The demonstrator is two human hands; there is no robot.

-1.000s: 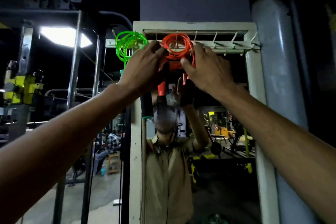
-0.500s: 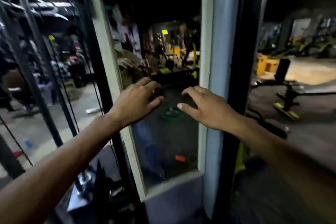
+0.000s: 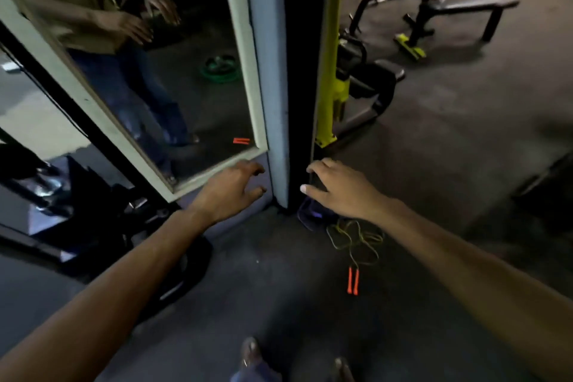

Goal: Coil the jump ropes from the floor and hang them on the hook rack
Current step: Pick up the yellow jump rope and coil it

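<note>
Jump rope (image 3: 350,279) loose beside pillar (image 3: 269,102) base

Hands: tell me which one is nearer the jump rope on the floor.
The right hand: the jump rope lies just below its wrist, while the left hand is over by the mirror frame.

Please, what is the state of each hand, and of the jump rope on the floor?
left hand: open, holds nothing.
right hand: open, holds nothing.
jump rope: not coiled, lies loose on the floor, untouched, its orange handles side by side.
</note>
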